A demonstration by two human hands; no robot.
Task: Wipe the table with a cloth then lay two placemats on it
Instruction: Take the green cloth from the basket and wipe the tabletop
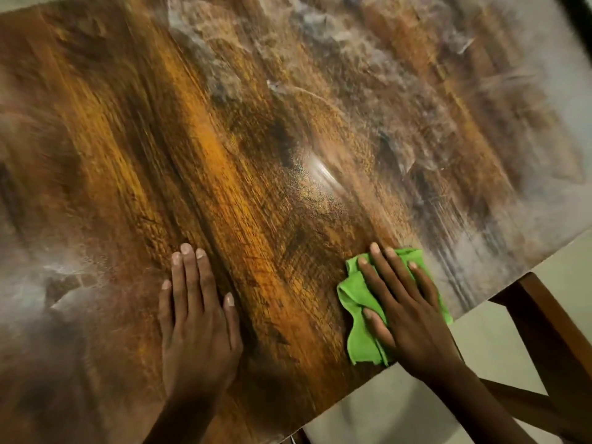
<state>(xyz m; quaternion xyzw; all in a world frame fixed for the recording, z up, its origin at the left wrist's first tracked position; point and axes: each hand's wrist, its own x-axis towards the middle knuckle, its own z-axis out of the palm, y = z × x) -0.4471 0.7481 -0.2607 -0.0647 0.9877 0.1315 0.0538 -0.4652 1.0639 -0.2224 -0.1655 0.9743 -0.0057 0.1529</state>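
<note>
A brown wood-grain table (256, 139) fills most of the head view, with pale hazy streaks across its far and left parts. A bright green cloth (354, 296) lies crumpled on the table near its front right edge. My right hand (407, 302) presses flat on top of the cloth with fingers spread, covering most of it. My left hand (197, 315) rests palm down on the bare wood to the left of the cloth, fingers together and holding nothing. No placemats are in view.
The table's front right edge (480, 302) runs diagonally just beside my right hand. Past it are a pale floor (480, 347) and a dark wooden frame or leg (544, 322). A dark strip (576, 14) sits at the top right corner.
</note>
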